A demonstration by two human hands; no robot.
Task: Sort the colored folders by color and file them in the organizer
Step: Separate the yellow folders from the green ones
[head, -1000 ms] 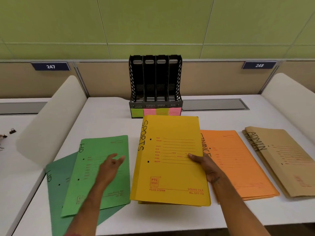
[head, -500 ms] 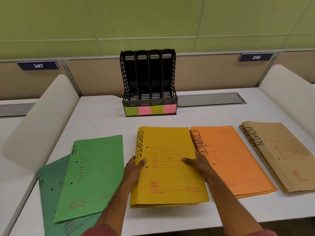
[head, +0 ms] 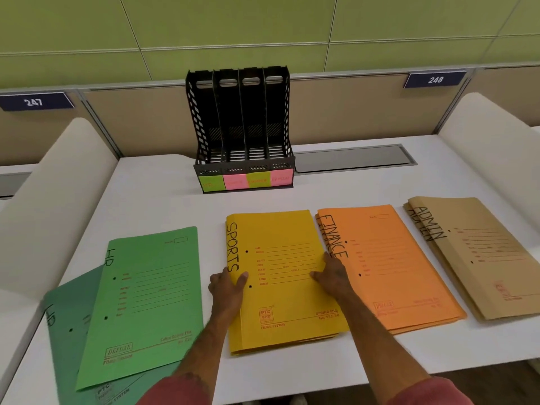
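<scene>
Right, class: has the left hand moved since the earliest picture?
Yes. The left hand went rightward, off the green HR folder, and now holds the left edge of the yellow SPORTS folder.

Bright even overhead light, soft faint shadows, no glare, mild softness throughout, wide-angle bending at edges

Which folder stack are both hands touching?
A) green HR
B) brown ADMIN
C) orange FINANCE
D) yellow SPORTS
D: the left hand grips the spine edge of the yellow SPORTS stack, and the right hand rests on its cover near the right edge.
</scene>
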